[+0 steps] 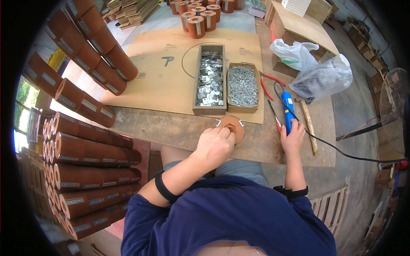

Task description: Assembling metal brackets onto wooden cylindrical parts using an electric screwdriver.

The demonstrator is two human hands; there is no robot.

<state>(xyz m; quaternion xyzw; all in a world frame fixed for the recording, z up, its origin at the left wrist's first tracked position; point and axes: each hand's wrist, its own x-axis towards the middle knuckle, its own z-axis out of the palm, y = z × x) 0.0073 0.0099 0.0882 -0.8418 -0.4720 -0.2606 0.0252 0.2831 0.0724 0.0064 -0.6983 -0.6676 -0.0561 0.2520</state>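
Note:
At the table's near edge, my left hand [216, 146] is closed on a round reddish-brown cylinder [239, 132] seen end-on, its fingers over the middle hole. Two small white metal pieces show on the cylinder's far rim. To the right, my right hand [294, 137] is wrapped round the lower end of a blue electric screwdriver [288, 106], which lies on the table with its black cord trailing right. Beyond the left hand stand a long wooden box [197, 89] of small metal plates and a shorter box [242, 109] full of screws.
Red-handled pliers [265, 91], a red-handled screwdriver [276, 117] and a wooden stick [310, 130] lie near the blue tool. Plastic bags [320, 79] sit behind. Stacked brown cylinders [96, 147] rise on the left; more cylinders [196, 27] stand at the back. Cardboard [149, 72] covers the tabletop.

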